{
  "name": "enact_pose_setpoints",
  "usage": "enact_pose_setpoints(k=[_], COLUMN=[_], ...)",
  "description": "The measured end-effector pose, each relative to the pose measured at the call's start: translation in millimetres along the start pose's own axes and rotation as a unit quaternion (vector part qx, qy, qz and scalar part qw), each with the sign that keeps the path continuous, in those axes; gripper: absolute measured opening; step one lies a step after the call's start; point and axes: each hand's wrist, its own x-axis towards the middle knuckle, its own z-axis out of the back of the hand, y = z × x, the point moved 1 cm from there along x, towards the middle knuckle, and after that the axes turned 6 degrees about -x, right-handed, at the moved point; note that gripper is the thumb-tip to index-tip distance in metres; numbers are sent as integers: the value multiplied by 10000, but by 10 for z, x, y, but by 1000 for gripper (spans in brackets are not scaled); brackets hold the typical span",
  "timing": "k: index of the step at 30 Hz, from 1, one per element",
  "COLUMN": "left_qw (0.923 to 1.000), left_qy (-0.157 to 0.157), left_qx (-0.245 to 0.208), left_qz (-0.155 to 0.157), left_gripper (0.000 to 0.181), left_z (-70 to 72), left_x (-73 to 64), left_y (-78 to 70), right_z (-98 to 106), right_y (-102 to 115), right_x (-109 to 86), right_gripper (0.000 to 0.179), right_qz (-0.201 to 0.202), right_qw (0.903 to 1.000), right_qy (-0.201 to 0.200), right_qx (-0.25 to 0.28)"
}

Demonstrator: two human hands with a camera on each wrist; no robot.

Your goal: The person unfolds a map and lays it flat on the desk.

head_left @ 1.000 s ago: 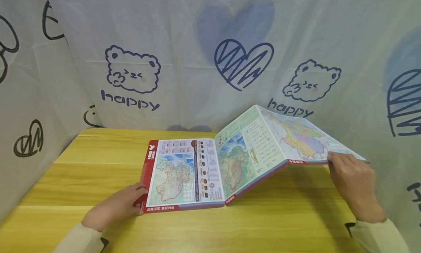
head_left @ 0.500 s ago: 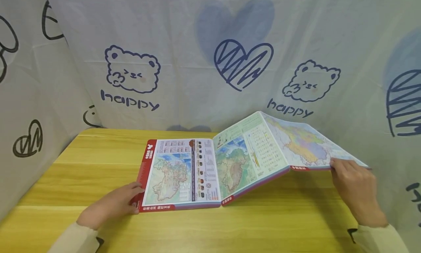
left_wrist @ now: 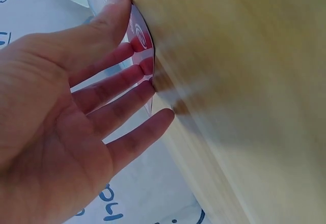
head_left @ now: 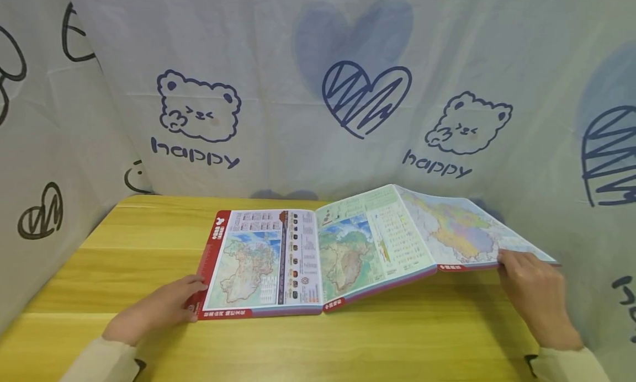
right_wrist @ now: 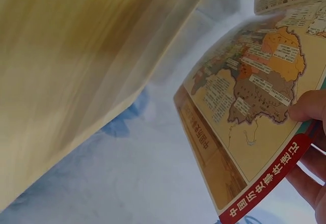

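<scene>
An unfolded folding map (head_left: 240,271) with red trim lies partly on the wooden table in the head view. Its left panel is flat; the middle panels rise into a ridge, and the right end is held off the table. The left hand (head_left: 154,307) touches the red left margin near the front corner. In the left wrist view its fingers are spread and fairly straight, with fingertips on the map's margin (left_wrist: 140,33). Between thumb and fingers, the right hand (head_left: 536,299) pinches the near edge of the right panel. A printed underside panel (right_wrist: 260,81) shows in the right wrist view.
The yellow wood-grain table (head_left: 278,349) extends in front of and left of the map. Close behind the table hangs a pale curtain (head_left: 278,128) printed with bears and hearts. Similar cloth bounds both sides.
The ridge between the middle panels has sunk lower, and the right end has come down with the right hand. The left hand and the map's left panel have slid left.
</scene>
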Motion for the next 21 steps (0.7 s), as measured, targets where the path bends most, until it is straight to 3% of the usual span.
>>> enact_pose_setpoints(k=[5,11,16,21], left_qw=[10000,9999,9999,9999], left_qy=[16,2,3,9], left_qx=[31,64,84,73], left_qz=[29,100,113,114], left_gripper=[54,55,56,56], left_z=[23,62,80,88], left_x=[-11,-29,-32,-20], left_y=[51,119,142,140], right_z=[-37,-69,-125,-171], right_y=[4,26,32,33], right_x=[-103,-203,-268,-340], right_gripper=[14,20,10,9], right_qz=[-121,-171,-131,-69], right_qw=[9998,9996,9995,9986], right_qy=[-68,-44,40,399], right_qx=[168,215,270,344])
